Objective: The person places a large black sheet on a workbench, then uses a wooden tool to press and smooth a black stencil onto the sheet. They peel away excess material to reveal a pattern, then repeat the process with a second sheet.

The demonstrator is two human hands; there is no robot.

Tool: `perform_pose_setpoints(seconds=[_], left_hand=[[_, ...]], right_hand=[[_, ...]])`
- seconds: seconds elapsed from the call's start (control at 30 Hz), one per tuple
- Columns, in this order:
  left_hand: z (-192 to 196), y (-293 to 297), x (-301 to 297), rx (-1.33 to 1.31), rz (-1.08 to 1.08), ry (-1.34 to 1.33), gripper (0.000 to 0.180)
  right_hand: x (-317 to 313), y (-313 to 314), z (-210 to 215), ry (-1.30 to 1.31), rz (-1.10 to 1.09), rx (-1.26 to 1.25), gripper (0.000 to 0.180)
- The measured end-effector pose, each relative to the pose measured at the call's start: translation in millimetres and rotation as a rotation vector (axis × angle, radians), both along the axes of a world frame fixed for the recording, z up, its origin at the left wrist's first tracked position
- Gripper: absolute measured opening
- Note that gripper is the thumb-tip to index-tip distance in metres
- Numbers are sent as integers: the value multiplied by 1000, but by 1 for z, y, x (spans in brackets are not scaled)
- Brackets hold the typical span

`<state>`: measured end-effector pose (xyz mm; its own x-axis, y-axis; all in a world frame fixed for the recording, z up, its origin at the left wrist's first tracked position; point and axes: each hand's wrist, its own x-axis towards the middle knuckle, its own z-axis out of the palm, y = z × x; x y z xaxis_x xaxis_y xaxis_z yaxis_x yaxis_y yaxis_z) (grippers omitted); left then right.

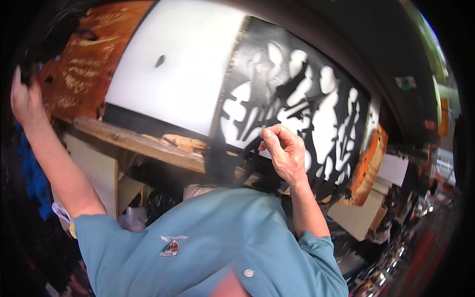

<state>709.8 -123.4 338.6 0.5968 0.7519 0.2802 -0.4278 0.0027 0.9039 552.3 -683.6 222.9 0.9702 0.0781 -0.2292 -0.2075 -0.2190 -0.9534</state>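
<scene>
My right hand is closed in a pinch in front of a black sheet full of cut-out shapes with white showing through. Limp black material hangs beside its fingertips and looks pinched there; motion blur hides where it ends. At the far left my left hand reaches out beside a dark heap. One digit points up, while the other fingers are blurred and lost against the dark. Left of the black sheet lies a white board bearing one small dark leaf-shaped piece.
A reddish-brown sheet with rough pale patches lies at the left. A worn wooden edge runs along the near side, with brown scraps on it. Another brown piece droops at the right. A black bag sits below the edge.
</scene>
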Motion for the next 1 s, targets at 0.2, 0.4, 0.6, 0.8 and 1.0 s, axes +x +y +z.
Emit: perform_pose_setpoints(seconds=[0.2,0.4,0.6,0.8,1.0], left_hand=[[-232,217,-19,-153,223,489,43],[-322,346,-25,169,152,795,36],[-262,240,-9,973,499,1274,58],[-201,-64,7,661,-362,614,45],[-180,-357,-30,1222,-641,551,57]], right_hand=[[-31,-91,27,35,-156,-76,15],[-63,-262,22,-248,-817,-220,23],[-104,-385,-5,-105,-882,-1184,58],[-124,-365,-37,194,-463,-1223,116],[-120,-365,-36,111,-566,-1024,120]])
